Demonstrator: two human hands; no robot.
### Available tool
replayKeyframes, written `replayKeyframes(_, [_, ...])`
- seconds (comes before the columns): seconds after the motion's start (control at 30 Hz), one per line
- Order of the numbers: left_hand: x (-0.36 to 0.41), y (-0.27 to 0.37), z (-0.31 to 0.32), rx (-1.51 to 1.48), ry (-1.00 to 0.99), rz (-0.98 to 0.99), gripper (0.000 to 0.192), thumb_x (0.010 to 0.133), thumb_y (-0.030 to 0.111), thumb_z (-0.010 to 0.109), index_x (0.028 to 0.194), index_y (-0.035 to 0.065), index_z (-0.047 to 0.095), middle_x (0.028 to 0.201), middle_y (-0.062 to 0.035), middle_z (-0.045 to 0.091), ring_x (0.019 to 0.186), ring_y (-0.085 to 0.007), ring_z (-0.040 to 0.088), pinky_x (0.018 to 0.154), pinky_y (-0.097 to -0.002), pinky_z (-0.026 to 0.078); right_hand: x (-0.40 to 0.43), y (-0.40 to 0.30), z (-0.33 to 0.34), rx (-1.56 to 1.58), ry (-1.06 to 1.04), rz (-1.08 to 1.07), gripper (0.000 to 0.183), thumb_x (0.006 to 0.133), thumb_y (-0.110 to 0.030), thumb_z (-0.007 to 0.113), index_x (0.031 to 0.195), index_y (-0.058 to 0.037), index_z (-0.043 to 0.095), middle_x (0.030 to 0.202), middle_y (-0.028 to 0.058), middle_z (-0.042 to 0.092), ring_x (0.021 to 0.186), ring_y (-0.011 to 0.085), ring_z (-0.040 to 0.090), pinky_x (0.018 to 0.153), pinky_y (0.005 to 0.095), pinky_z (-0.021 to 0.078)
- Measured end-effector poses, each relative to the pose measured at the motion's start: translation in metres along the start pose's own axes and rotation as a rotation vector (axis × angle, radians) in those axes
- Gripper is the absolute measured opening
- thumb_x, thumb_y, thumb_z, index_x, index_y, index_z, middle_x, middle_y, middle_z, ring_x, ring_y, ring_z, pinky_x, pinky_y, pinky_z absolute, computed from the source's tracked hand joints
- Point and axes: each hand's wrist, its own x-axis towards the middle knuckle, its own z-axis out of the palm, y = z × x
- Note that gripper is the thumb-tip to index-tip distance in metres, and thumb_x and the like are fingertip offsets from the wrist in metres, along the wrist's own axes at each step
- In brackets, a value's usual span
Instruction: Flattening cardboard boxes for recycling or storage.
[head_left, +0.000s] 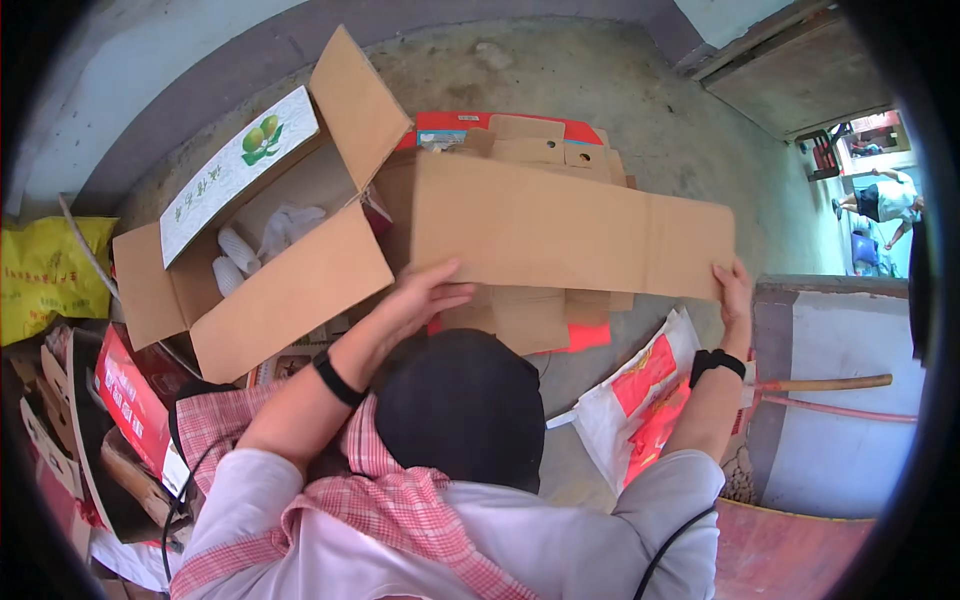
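A long flattened piece of brown cardboard (555, 225) spans the space between my two hands. My left hand (433, 292) is at its near left corner, the thumb on top and the fingers along the lower edge. At the other end my right hand (733, 289) grips the near right corner. Beneath the piece lies a stack of flattened cardboard boxes (529, 311), partly covered by it. An open cardboard carton (292, 292) stands to the left with its flaps spread; inside are white foam net sleeves (238, 251) and a crumpled clear plastic bag (291, 225).
A white and red woven sack (634, 397) lies on the concrete floor at right, near a wooden handle (825, 383) by a low wall (840, 405). Boxes and a red carton (131, 390) crowd the lower left, below a yellow bag (56, 277). Another person (889, 199) is beyond the doorway.
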Motion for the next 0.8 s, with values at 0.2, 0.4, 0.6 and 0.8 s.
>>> replayKeyframes(0.2, [0.040,-0.020,-0.067,-0.055,0.281,0.209,0.041,0.092,0.029,0.066,0.123,0.0053,0.055,0.117,-0.0094,0.061,0.098,-0.0189,0.063,0.096,-0.0375,0.050,0.062,0.001,0.128,-0.016,-0.147,-0.125,0.046,0.085,-0.010,0.067,0.129,-0.0001,0.056,0.119,0.0079,0.065,0.106,0.0170,0.061,0.094,0.0301,0.0464])
replayKeyframes(0.4, [0.083,-0.003,-0.080,0.010,0.614,0.208,0.045,0.087,0.035,0.070,0.122,0.0098,0.055,0.108,-0.0055,0.063,0.088,-0.0183,0.065,0.087,-0.0346,0.054,0.118,0.069,0.179,-0.363,-0.039,-0.097,0.045,0.085,-0.017,0.069,0.124,0.0022,0.060,0.112,0.0140,0.068,0.103,0.0204,0.065,0.089,0.0327,0.0492])
replayKeyframes(0.6, [0.127,0.002,-0.120,0.154,0.730,-0.003,0.052,0.083,0.040,0.073,0.121,0.0101,0.055,0.105,-0.0066,0.064,0.082,-0.0205,0.065,0.079,-0.0406,0.056,0.133,0.145,0.186,-0.919,0.112,-0.074,0.060,0.078,-0.032,0.074,0.126,0.0006,0.058,0.113,0.0233,0.066,0.107,0.0337,0.064,0.094,0.0431,0.0485])
replayKeyframes(0.8, [0.115,0.035,-0.109,0.765,0.609,-0.286,0.082,0.077,0.065,0.063,0.126,0.0006,0.053,0.103,-0.0232,0.065,0.081,-0.0332,0.069,0.067,-0.0458,0.057,0.069,0.048,0.226,-1.198,0.288,-0.093,0.063,0.079,-0.032,0.072,0.133,-0.0075,0.051,0.127,0.0247,0.054,0.116,0.0425,0.052,0.097,0.0476,0.0444])
